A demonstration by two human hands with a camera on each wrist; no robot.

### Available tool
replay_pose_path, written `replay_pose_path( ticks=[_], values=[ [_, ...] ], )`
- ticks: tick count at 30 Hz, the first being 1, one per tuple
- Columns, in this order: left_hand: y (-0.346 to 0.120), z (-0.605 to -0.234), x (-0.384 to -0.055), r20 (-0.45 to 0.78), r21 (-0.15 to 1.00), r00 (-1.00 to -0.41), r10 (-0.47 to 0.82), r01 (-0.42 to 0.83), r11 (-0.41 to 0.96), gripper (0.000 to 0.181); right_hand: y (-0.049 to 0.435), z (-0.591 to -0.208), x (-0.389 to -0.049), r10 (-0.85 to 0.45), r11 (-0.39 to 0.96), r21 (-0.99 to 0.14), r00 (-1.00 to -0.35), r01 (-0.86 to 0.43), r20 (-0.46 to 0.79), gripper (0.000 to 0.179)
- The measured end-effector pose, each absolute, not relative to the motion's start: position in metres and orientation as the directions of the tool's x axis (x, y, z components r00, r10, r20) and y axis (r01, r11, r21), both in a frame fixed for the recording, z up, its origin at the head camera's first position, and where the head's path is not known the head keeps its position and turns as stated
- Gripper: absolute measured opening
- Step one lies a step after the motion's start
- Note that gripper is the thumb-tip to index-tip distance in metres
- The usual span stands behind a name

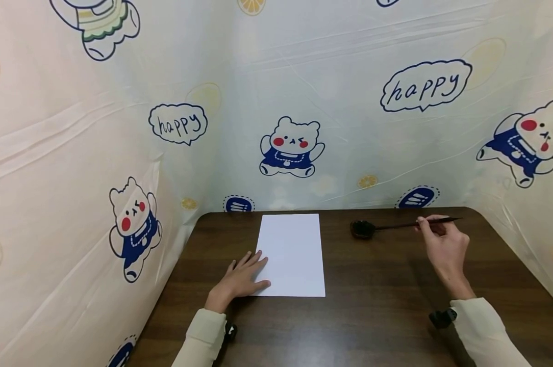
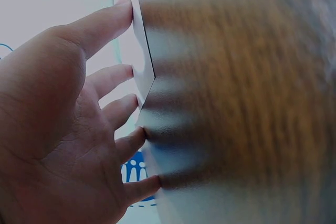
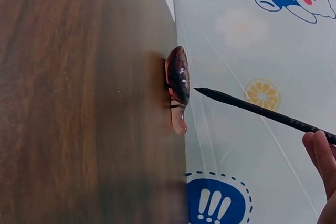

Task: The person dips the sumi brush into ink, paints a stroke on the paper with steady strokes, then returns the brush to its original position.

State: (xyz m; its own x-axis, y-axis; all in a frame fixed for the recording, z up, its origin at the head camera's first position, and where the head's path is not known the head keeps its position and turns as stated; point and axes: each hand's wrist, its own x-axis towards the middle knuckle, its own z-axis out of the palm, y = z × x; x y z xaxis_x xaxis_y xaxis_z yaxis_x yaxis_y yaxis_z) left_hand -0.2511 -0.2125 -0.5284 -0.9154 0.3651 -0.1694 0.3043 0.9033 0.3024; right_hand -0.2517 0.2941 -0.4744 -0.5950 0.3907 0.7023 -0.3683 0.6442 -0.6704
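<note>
Head view: a slim dark brush (image 1: 396, 226) lies nearly level in the right half of the frame, its left end at a small dark dish (image 1: 361, 229). The person's right grip (image 1: 446, 250) pinches the shaft between thumb and fingers. Here the tip merges with the dish's dark edge; the right wrist view shows it plainly as a black point near mid-frame, close to the dish, though I cannot tell whether they touch. That view alone also shows faint pale marks on the shaft, too small to read, and the dish's glossy reddish-brown side with its stubby end.

Left of the dish, a plain white sheet of paper (image 1: 292, 255) lies on the brown wood-grain tabletop (image 1: 368, 316). The left grip (image 1: 241, 279) rests over its lower-left edge, fingers straight and spread; only the left wrist view shows the palm.

Behind, a pale printed cloth (image 1: 276, 81) reads "happy" in two speech bubbles (image 1: 178, 137), left of centre and upper right, among cartoon bears (image 1: 287, 159) and orange slices (image 1: 367, 181). Blue ovals (image 1: 417, 197) sit along its foot; in the right wrist view, one reads "!!!" at the bottom.
</note>
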Motion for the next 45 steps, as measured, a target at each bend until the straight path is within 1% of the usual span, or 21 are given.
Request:
replay_pose_path(
  ticks=[6,13,16,21,32,45],
  values=[
    [-0.212,-0.529,-0.251,-0.169,0.304,-0.913,0.371,0.310,0.901,0.076,0.294,-0.478,-0.262,0.417,0.636,-0.697,-0.613,-0.331,0.671,0.017],
    [-0.212,-0.530,-0.251,-0.165,0.306,-0.912,0.376,0.316,0.898,0.075,0.296,-0.483,-0.270,0.424,0.611,-0.739,-0.672,-0.283,0.608,0.023],
    [-0.212,-0.529,-0.251,-0.164,0.303,-0.912,0.376,0.316,0.899,0.075,0.298,-0.486,-0.272,0.431,0.615,-0.745,-0.682,-0.257,0.591,0.025],
    [-0.211,-0.528,-0.252,-0.167,0.296,-0.912,0.375,0.317,0.901,0.075,0.301,-0.490,-0.274,0.450,0.618,-0.751,-0.679,-0.232,0.580,0.028],
    [-0.213,-0.529,-0.253,-0.170,0.293,-0.913,0.372,0.314,0.903,0.076,0.305,-0.490,-0.273,0.455,0.635,-0.739,-0.664,-0.225,0.593,0.025],
    [-0.214,-0.530,-0.253,-0.167,0.295,-0.910,0.378,0.320,0.900,0.076,0.306,-0.487,-0.269,0.452,0.640,-0.739,-0.674,-0.211,0.584,0.026]
  ],
)
